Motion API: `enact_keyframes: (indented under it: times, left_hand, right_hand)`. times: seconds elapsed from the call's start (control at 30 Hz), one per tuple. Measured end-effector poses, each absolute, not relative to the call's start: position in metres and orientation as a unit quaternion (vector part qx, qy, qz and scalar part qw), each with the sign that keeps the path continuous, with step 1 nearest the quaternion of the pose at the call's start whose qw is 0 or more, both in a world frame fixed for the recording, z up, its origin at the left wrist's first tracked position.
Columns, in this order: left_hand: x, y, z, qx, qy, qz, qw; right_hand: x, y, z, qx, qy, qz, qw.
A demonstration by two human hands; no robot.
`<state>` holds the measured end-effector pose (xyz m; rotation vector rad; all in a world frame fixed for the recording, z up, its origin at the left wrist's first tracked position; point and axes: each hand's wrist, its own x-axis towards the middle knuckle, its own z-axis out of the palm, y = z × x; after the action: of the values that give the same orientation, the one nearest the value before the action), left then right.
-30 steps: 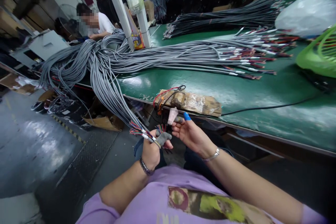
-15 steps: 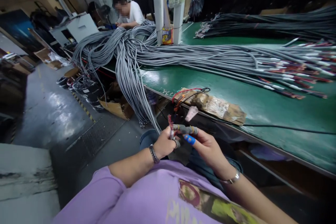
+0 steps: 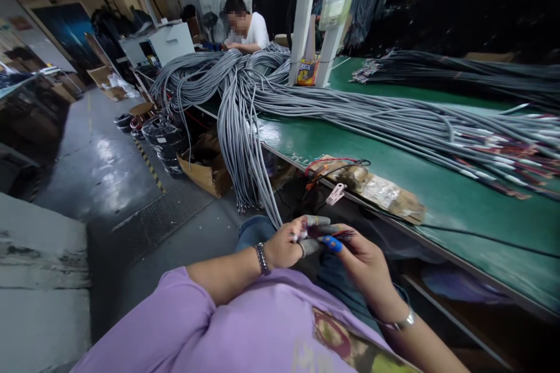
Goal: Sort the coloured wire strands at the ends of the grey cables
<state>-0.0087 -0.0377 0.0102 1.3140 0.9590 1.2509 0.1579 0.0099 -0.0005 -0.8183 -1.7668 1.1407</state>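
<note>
Fingers (image 3: 315, 221) wear grey cots, one blue, and close on the stripped end of a grey cable (image 3: 270, 207). Left hand (image 3: 286, 243) pinches the cable just behind its loose coloured wires (image 3: 343, 235); right hand (image 3: 365, 256) closes around the wire tips. Exactly which wire is held, I cannot tell.

Held cable rises from lap level to the cable bundle (image 3: 245, 128) that hangs over the edge of the green bench (image 3: 437, 192).

Progress, as a judgement: one cable in hand, a large mass left on the bench. How many are already finished is not readable.

Containers: open cardboard box (image 3: 205, 169) on the floor under the bundle, contents hidden. Taped cardboard pad (image 3: 385, 192) at the bench edge carries red wires.
</note>
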Motion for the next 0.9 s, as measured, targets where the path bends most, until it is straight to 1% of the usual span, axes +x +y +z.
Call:
enact_keyframes:
  times: [0.17,0.27,0.37,0.43,0.5,0.6,0.67,0.77,0.9]
  left_hand:
    - [-0.033,-0.064,0.013,0.460,0.443,0.578,0.508]
    - [-0.056,-0.075,0.007,0.433,0.538,0.571,0.443]
    - [-0.073,-0.078,0.003,0.450,0.562,0.551,0.421]
    - [-0.076,-0.074,0.003,0.458,0.564,0.542,0.423]
    - [-0.071,-0.066,0.007,0.460,0.565,0.533,0.429]
    - [-0.050,-0.050,0.020,0.494,0.532,0.537,0.429]
    - [-0.034,-0.039,0.030,0.523,0.496,0.535,0.440]
    - [-0.014,-0.027,0.039,0.550,0.456,0.507,0.483]
    - [-0.005,-0.018,0.034,0.523,0.475,0.454,0.543]
  right_hand:
    - [0.185,0.019,-0.009,-0.428,-0.617,0.459,0.475]
    - [0.198,0.024,-0.010,-0.467,-0.582,0.455,0.487]
    - [0.197,0.026,-0.004,-0.458,-0.589,0.449,0.491]
    - [0.189,0.025,0.002,-0.428,-0.632,0.453,0.460]
    - [0.177,0.023,0.010,-0.379,-0.679,0.463,0.426]
    - [0.158,0.022,0.020,-0.307,-0.721,0.476,0.400]
    - [0.149,0.022,0.025,-0.288,-0.716,0.495,0.400]
    - [0.145,0.022,0.026,-0.300,-0.646,0.559,0.424]
    - [0.151,0.023,0.018,-0.357,-0.537,0.621,0.445]
